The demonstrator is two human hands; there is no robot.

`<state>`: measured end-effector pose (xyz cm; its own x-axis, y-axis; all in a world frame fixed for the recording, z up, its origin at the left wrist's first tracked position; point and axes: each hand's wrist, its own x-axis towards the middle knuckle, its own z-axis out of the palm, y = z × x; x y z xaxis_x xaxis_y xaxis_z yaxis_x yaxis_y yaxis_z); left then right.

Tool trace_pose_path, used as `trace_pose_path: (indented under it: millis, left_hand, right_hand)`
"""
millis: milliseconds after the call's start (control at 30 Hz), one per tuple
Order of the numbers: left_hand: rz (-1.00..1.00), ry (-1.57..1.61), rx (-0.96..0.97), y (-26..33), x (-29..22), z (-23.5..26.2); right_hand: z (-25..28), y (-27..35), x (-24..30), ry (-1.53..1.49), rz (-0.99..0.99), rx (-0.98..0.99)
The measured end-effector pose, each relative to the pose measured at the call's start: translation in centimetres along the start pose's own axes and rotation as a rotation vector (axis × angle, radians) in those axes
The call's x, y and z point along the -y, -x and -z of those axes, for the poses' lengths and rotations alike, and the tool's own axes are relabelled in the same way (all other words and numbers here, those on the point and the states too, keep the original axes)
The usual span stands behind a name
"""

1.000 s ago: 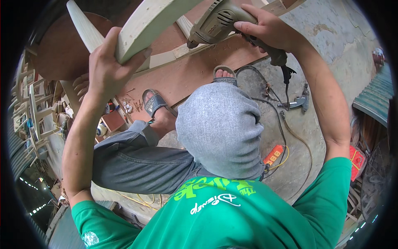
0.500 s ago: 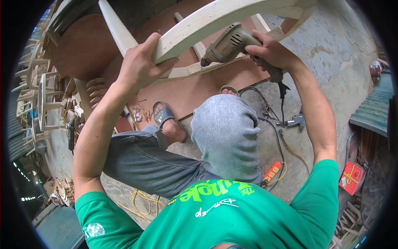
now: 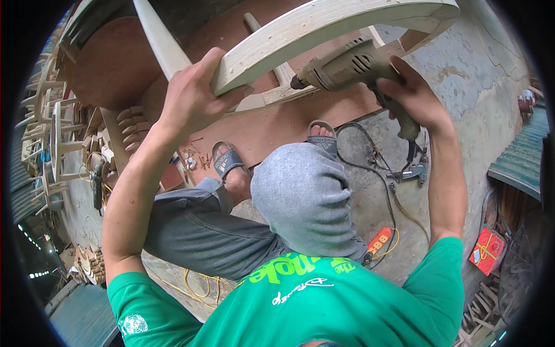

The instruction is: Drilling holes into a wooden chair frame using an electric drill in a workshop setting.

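Observation:
My left hand is wrapped round the near end of a curved, pale wooden frame, its thumb on the underside. From that end the frame arcs away to the upper right. Gripped in my right hand is an olive-coloured power drill, its black chuck pointing left toward the lower curved rail. Whether a bit touches the wood I cannot make out. The frame's pale legs slant up behind, and a reddish-brown board lies beneath it.
Loose screws lie on the board near my sandalled left foot. A grey air tool, black cables and an orange power strip are on the concrete at right. Stacked wooden pieces and chair frames stand at left.
The drill in my right hand has shifted to the right and now lies more level. The frame's far end has moved slightly right; my left hand keeps its hold.

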<state>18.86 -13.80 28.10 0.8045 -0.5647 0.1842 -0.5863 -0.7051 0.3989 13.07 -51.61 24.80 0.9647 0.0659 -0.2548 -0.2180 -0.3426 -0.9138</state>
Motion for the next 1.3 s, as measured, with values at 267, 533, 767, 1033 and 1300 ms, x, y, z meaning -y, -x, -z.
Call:
trace_pose_path:
  millis: [267,533,767,1033,1300]
  left_hand:
    - [0.068,0.139,0.098,3.4,2.3,0.8]
    - [0.292,0.01,0.437,6.2,5.1,2.0]
    - [0.522,-0.162,0.528,10.8,9.6,1.0]
    - [0.693,0.067,0.314,14.8,11.7,-0.6]
    - [0.675,0.232,0.05,15.4,9.4,0.8]
  right_hand:
    - [5.5,14.2,-2.0,-0.128,-0.094,-0.256]
    - [5.1,29.2,-10.9,-0.137,-0.272,-0.721]
    - [3.9,32.2,-12.8,-0.137,-0.312,-0.782]
    - [2.0,30.1,-13.9,-0.204,-0.341,-0.844]
    - [1.2,28.6,-12.3,-0.273,-0.291,-0.813]
